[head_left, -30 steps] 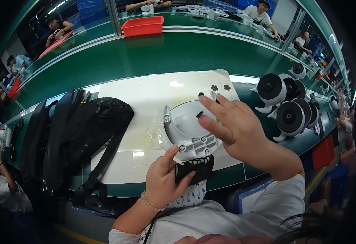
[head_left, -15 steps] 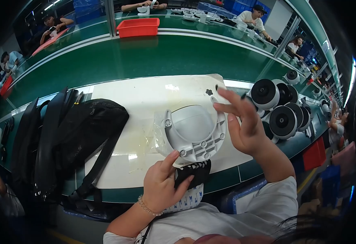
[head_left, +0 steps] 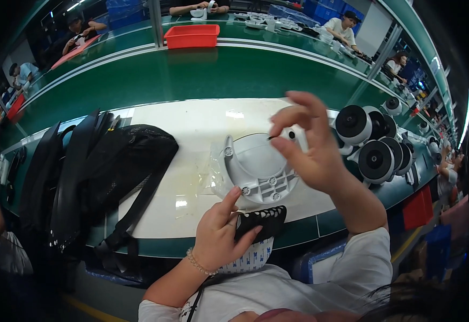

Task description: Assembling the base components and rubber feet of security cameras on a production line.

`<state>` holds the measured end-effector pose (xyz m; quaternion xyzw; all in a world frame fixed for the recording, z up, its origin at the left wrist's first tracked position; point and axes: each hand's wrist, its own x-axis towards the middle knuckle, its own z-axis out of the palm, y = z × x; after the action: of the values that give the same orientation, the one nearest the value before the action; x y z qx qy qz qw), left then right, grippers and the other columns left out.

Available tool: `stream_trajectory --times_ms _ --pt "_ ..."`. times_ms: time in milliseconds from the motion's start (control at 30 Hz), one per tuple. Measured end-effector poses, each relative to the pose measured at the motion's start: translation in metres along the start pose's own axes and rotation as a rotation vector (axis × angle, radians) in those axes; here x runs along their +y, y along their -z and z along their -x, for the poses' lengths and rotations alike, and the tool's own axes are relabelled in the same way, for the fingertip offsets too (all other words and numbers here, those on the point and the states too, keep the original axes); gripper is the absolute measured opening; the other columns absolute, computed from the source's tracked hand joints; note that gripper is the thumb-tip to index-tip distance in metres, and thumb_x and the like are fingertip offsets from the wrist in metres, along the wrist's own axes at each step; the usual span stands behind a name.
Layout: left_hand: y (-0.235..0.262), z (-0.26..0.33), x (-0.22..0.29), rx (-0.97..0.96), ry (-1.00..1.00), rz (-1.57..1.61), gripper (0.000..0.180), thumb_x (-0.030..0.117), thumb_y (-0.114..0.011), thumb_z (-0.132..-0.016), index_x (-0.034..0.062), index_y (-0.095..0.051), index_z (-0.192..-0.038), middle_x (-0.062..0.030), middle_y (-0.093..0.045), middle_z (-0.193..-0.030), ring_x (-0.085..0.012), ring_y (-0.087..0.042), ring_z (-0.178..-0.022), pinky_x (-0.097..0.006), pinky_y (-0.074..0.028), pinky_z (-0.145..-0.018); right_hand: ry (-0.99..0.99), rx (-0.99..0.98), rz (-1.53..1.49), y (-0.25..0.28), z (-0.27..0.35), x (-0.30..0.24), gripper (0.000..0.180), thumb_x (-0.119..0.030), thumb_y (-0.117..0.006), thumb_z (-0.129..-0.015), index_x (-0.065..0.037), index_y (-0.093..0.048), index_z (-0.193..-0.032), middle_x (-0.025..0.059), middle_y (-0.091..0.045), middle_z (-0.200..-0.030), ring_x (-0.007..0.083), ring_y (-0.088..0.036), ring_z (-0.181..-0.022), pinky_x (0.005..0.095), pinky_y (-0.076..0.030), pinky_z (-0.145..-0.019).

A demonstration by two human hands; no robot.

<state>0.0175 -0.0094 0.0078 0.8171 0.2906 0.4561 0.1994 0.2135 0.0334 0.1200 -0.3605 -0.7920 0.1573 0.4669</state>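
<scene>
A white plastic housing point(head_left: 234, 174) with a rounded bowl, ribs and round bosses lies on the white mat in front of me. My left hand point(head_left: 218, 233) grips a black sheet with a row of cut-out holes point(head_left: 264, 221), its white backing with blue print hanging below. The left index fingertip touches the housing's lower left edge. Over the housing's upper right side, my right hand point(head_left: 312, 145) pinches a tiny dark piece point(head_left: 270, 138) between thumb and finger. A black round spot point(head_left: 292, 134) shows on the housing's upper right tip; the hand partly hides that side.
Black mesh fabric and straps point(head_left: 132, 161) lie to the left. Several white-and-black round camera-like units point(head_left: 376, 161) stand at the right. A red bin point(head_left: 191, 37) sits beyond the green bench point(head_left: 191, 72). Other people work across the bench.
My right hand has moved left over the housing, its fingers going from spread to pinched. The left hand keeps its hold on the black sheet. The whole view has shifted slightly.
</scene>
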Motion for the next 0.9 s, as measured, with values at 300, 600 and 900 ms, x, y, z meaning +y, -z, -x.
stream_trajectory --times_ms 300,600,900 --pt "0.003 0.002 -0.001 0.016 -0.003 0.075 0.028 0.017 -0.072 -0.067 -0.0015 -0.058 -0.083 -0.0207 -0.035 -0.137 -0.0331 -0.055 -0.095 -0.035 -0.047 -0.077 -0.136 -0.227 0.014 -0.034 -0.020 -0.007 0.055 0.003 -0.056 -0.079 -0.004 -0.031 -0.127 0.0076 -0.056 -0.087 0.0159 -0.055 -0.089 0.0315 -0.038 -0.089" --pt "0.005 0.001 -0.001 0.009 0.005 0.125 0.027 0.016 -0.071 -0.067 -0.0033 -0.058 -0.081 -0.0200 -0.036 -0.137 -0.0306 -0.057 -0.084 -0.035 -0.047 -0.071 -0.053 -0.235 0.284 -0.032 -0.012 -0.009 0.053 0.003 -0.057 -0.079 -0.004 -0.034 -0.126 0.0114 -0.059 -0.091 0.0201 -0.061 -0.093 0.0324 -0.042 -0.089" --pt "0.006 0.000 -0.002 -0.007 -0.004 0.130 0.026 0.016 -0.070 -0.068 -0.0034 -0.058 -0.081 -0.0202 -0.034 -0.139 -0.0292 -0.057 -0.081 -0.034 -0.047 -0.070 0.178 -0.244 0.520 -0.031 -0.010 -0.024 0.053 0.005 -0.056 -0.075 -0.007 -0.040 -0.124 0.0091 -0.063 -0.098 0.0196 -0.061 -0.097 0.0403 -0.037 -0.094"
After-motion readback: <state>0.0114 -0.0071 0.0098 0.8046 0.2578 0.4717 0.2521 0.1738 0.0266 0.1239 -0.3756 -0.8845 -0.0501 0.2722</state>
